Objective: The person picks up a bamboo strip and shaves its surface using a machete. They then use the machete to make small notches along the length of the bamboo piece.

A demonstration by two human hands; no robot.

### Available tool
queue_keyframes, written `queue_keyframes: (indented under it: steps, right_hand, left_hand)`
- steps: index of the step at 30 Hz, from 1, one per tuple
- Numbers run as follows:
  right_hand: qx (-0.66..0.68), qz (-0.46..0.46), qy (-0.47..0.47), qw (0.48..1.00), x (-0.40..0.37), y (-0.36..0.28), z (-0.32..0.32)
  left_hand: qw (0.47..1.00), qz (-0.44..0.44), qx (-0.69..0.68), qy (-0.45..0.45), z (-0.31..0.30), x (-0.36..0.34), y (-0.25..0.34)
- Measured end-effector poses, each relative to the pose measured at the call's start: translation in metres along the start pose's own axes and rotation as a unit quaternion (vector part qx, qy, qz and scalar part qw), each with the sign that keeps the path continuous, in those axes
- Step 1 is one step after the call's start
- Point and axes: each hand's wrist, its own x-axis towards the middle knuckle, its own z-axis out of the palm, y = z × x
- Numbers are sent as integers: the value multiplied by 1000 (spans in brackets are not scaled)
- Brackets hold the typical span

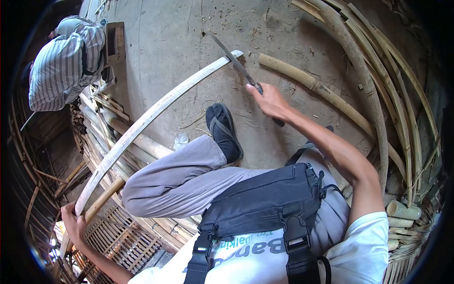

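The right hand (269, 102) has its grip wrapped tight round a knife (234, 59) whose blade touches the far end, at 12 o'clock, of a bamboo strip (142, 125) running down to 8 o'clock, where the left hand (73, 225) clasps it.

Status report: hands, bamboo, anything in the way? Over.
Left hand grips bamboo strip end. Right hand holds knife, blade at far tip. Shoe beside strip.
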Motion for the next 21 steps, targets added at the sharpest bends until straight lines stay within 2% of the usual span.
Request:
queue_keyframes:
  steps: [1, 2, 6, 9, 13, 14, 15, 18, 21]
  right_hand:
    - [36, 11, 12, 999, -3, -3, 6]
    - [7, -28, 3, 1000, -4, -3, 5]
    - [16, -16, 4, 1000, -3, 7, 2]
    - [32, 46, -22, 998, -6, -9, -1]
    - [-18, -57, -47, 997, -18, -16, 2]
    - [-22, -63, -3, 998, -7, 2, 6]
    - [-20, 1, -16, 1000, 1, 2, -6]
    - [-65, -26, 8, 998, 4, 1, -12]
    - [-2, -12, -33, 999, -5, -12, -4]
  left_hand:
    - [1000, 6, 9, 0, 0, 1, 0]
    - [1000, 7, 10, -1, 2, 2, 1]
    - [999, -34, -12, -20, -1, 2, 9]
    - [999, -37, -21, -18, 0, 1, 17]
    - [999, -44, -3, -25, 7, 5, 7]
    - [998, -48, -8, -30, 8, 4, 1]
    - [998, -50, -9, -30, 7, 2, 2]
    - [999, -44, -20, -23, 8, 1, 9]
    - [998, -51, -30, -30, 10, 3, 7]
